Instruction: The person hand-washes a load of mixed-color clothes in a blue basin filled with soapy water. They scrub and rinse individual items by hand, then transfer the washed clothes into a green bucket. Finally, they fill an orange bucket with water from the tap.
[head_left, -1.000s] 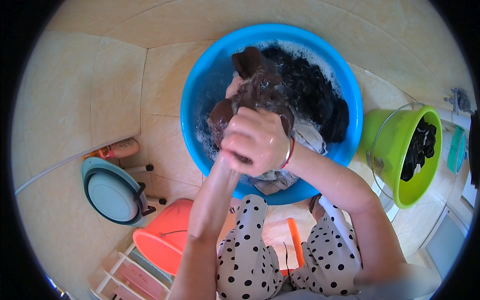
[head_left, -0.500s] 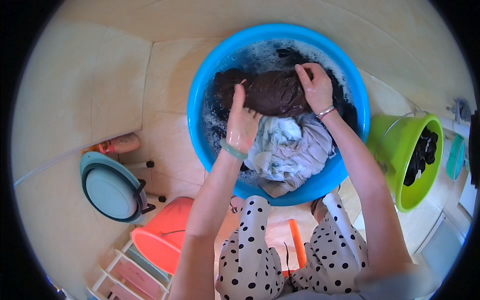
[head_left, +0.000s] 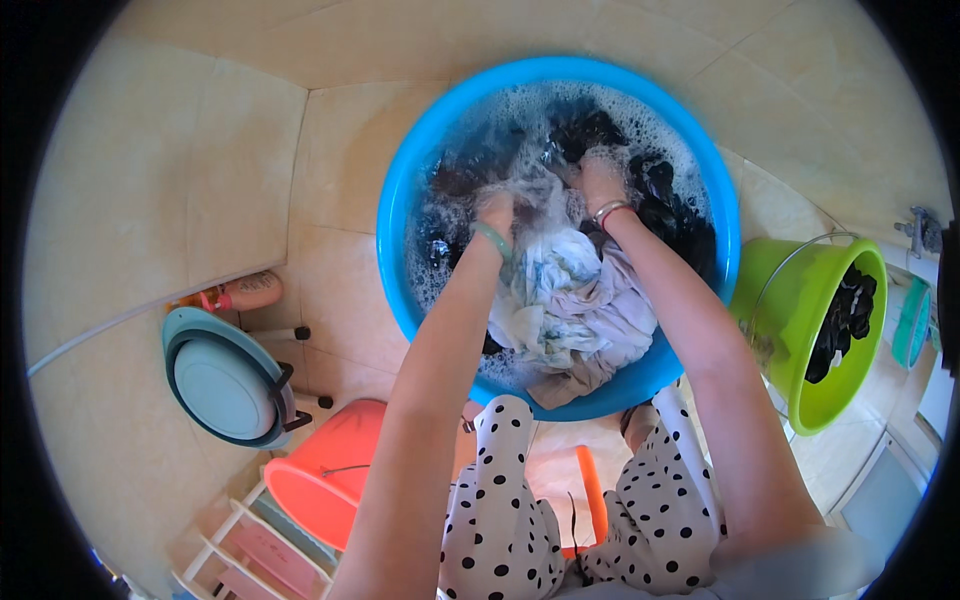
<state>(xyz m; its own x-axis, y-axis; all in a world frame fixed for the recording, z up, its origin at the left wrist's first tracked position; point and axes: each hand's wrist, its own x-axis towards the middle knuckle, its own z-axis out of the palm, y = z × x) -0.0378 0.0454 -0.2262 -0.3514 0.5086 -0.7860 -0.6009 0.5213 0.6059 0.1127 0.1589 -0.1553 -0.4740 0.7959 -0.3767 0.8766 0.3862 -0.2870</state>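
Note:
A big blue basin holds foamy water and laundry. My left hand, with a green bangle at the wrist, is dipped in the suds; its fingers are hidden under water. My right hand, wearing a silvery bracelet, is also sunk in the suds to the right, fingers out of sight. Dark clothes lie around and beyond both hands, partly under water. Between my forearms, on the near side, rests a heap of pale grey and white wet clothes. The brown garment is not distinct now.
To the right leans a green bucket with dark clothes inside. On the left are a grey-blue folding basin, a pink bottle, an orange-red bucket and a white rack. A wall tap is at far right.
Both hands have gone down into the water, where the brown garment they held above the surface has sunk from clear view. The water is now splashing and foamier around them.

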